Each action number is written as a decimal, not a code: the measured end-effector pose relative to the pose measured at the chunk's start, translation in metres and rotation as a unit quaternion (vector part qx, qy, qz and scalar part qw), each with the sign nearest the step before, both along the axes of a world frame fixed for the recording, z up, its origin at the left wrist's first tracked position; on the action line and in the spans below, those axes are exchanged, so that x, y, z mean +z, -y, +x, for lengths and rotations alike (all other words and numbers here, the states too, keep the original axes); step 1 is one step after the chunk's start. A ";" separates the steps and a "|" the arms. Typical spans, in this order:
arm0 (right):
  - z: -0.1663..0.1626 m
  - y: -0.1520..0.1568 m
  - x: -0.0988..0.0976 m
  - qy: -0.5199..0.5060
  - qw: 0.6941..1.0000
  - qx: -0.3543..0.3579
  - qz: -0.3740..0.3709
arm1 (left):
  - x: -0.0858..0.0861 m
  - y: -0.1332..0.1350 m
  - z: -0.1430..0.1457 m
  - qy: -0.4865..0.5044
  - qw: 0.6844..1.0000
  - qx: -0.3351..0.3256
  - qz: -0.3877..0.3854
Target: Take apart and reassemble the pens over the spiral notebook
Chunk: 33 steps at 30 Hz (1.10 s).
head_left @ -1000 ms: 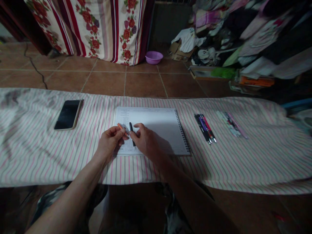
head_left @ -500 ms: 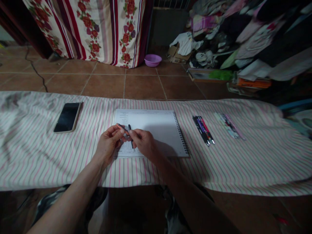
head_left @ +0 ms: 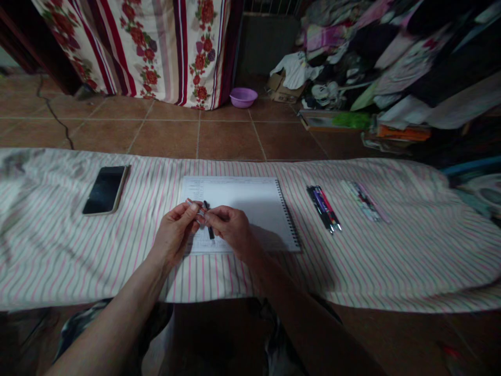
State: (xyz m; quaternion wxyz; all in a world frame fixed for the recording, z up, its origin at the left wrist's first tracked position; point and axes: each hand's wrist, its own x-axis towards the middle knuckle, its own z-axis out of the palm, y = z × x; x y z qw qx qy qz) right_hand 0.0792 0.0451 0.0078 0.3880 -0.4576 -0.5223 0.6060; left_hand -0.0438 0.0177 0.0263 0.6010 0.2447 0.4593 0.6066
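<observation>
Above the left part of an open spiral notebook (head_left: 250, 190), my two hands meet at their fingertips. My left hand (head_left: 176, 224) is closed, pinching a thin, pale, shiny pen-like piece (head_left: 198, 210) that slants toward the other hand. My right hand (head_left: 230, 224) is closed too, its thumb and fingers at the lower end of that piece and around a black pen (head_left: 211, 232). The pen's middle is hidden behind the right fingertips. Printed lines show along the notebook's left and top edges; the rest of the page looks blank.
Left of the notebook lies a phone (head_left: 105, 190) on the striped cloth (head_left: 156, 282). To the right are a group of dark and red pens (head_left: 324, 209) and a paler group of pens (head_left: 365, 202). A purple basin (head_left: 243, 98) stands on the tiled floor beyond.
The thin piece between my fingertips has turned slightly and looks paler. Both hands stay nearly in place. The whole view has shifted a little.
</observation>
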 end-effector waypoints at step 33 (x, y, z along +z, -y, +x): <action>0.002 0.000 0.002 0.011 0.997 -0.017 0.068 | -0.001 0.002 0.009 0.030 0.998 0.059 0.005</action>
